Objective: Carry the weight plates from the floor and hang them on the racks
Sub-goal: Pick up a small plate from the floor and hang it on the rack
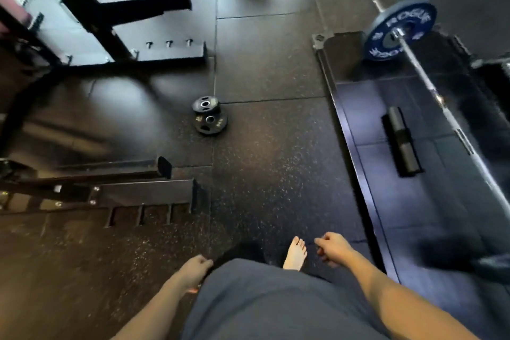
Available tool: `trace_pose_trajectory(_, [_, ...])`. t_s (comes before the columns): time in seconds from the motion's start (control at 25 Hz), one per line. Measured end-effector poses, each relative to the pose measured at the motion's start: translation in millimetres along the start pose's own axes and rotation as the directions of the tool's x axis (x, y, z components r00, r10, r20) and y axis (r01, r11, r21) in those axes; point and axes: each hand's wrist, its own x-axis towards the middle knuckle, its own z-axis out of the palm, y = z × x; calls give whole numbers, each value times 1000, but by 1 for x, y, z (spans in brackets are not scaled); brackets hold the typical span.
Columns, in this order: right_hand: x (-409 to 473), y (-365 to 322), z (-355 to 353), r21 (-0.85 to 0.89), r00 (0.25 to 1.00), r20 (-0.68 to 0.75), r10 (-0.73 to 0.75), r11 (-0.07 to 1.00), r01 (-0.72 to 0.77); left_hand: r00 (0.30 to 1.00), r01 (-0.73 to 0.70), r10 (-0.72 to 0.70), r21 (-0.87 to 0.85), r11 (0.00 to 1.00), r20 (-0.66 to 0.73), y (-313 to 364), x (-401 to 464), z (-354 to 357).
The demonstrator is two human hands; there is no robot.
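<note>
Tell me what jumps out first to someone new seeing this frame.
Probably the blue plate on the barbell at upper right, the only bright colour on the dark gym floor. Next, the small stack of black weight plates lying mid-floor, ahead of the person. Both hands hang empty at the bottom: left hand, right hand, loosely curled.

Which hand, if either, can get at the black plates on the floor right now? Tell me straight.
Probably neither yet. The black plates lie well ahead on the rubber floor, while the left hand and right hand hang empty at the hips. Nothing blocks the way; walking closer should do.
</note>
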Motion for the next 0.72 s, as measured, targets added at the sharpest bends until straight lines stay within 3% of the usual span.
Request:
trace_pose_trajectory(0.12, [42, -88, -52, -131, 998, 48, -50, 990, 56, 991, 69, -92, -220, 973, -99, 41, 19, -27])
trace_pose_trajectory(0.36, [139, -260, -93, -391, 982, 157, -103, 907, 157, 982, 167, -191, -485, 858, 0, 118, 81, -88])
trace_pose_trajectory(0.52, [185, -380, -105, -452, 980, 171, -97, 877, 166, 986, 118, -162, -509, 852, -42, 162, 142, -189])
trace_pose_trajectory(0.72, [233, -555, -101, -432, 962, 202, -184, 865, 256, 968, 90, -215, -628, 773, -126, 217, 191, -338])
